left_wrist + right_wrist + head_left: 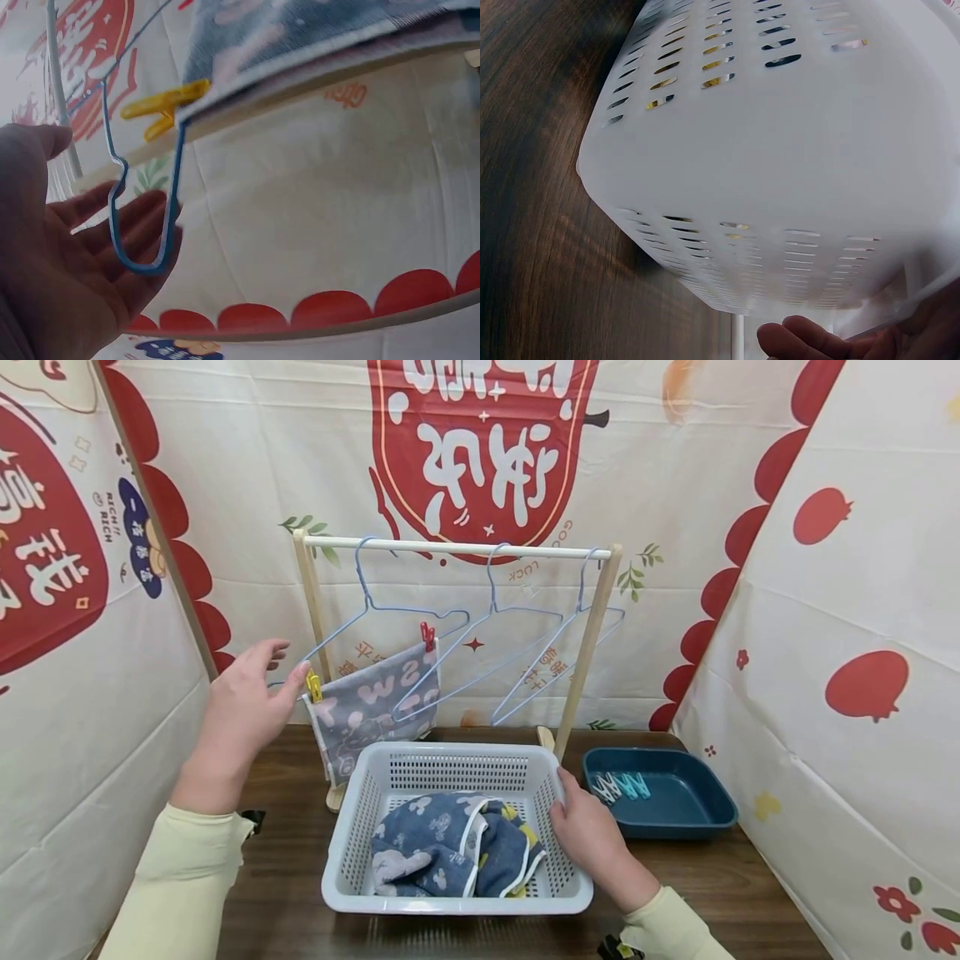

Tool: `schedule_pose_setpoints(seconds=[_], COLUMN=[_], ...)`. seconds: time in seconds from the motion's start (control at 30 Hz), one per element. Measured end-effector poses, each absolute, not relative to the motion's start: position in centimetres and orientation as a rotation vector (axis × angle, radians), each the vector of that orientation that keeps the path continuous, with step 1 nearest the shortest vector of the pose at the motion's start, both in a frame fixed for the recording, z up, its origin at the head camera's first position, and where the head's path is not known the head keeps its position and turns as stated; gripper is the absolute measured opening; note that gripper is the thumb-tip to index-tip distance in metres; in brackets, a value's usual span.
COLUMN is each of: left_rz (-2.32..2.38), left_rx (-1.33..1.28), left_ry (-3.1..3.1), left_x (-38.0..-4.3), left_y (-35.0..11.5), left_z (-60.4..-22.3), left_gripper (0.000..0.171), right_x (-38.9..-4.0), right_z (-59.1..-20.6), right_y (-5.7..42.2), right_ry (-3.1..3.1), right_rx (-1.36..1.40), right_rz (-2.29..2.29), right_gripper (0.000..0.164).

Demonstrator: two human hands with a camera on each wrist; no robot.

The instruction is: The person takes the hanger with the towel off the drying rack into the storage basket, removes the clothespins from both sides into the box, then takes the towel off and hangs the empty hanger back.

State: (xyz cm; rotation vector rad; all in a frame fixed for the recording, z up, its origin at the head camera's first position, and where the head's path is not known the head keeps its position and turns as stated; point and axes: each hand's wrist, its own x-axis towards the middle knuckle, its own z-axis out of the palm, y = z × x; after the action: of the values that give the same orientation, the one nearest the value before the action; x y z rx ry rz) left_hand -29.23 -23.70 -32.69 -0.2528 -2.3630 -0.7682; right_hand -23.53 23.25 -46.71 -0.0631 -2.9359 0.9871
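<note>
In the head view my left hand (247,702) is at the left end of a blue wire hanger (335,634). The left wrist view shows its loosely spread fingers behind the hanger's bent end (142,268), not closed round it. A grey-and-pink patterned cloth (375,697) hangs from that hanger by a yellow clothespin (314,687) and a red clothespin (428,637). My right hand (596,835) grips the right rim of a light grey plastic basket (450,906), thumb on the inner side. Inside lies a crumpled blue patterned cloth (431,839) with white edging.
A wooden drying rack (588,652) stands behind the basket, with two more blue hangers (492,577) on its white rod (435,545). To the right, a dark blue tray (675,818) holds several clothespins (633,786). Printed cloth walls surround the brown table (285,877).
</note>
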Motion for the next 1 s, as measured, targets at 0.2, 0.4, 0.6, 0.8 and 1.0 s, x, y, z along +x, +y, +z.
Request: schedule_pose_setpoints(seconds=[0.2, 0.4, 0.6, 0.8, 1.0], left_rz=[-0.866, -0.906, -1.013, -0.997, -0.98], left_rx=[-0.233, -0.264, -0.348, -0.375, -0.386], left_ry=[-2.435, -2.363, -2.25, -2.167, -2.09], left_x=[-29.4, -30.0, -30.7, -31.0, -31.1], left_y=[-24.7, -25.0, -24.8, -24.5, -24.3], left_z=[-33.5, -34.8, -36.0, -36.4, -36.6], left_gripper=[0.051, 0.039, 0.028, 0.021, 0.014], right_x=[-23.5, -23.6, -23.6, -23.6, -23.5], right_z=[-46.7, -46.7, -46.7, -46.7, -46.8], right_y=[23.2, 23.2, 23.2, 23.2, 23.3], right_ry=[-2.934, -2.939, -2.939, -2.934, -2.931], right_rx=[-0.069, -0.07, -0.073, -0.073, -0.066], right_rz=[0.988, 0.984, 0.99, 1.011, 1.008], right_gripper=[0.068, 0.068, 0.068, 0.068, 0.068])
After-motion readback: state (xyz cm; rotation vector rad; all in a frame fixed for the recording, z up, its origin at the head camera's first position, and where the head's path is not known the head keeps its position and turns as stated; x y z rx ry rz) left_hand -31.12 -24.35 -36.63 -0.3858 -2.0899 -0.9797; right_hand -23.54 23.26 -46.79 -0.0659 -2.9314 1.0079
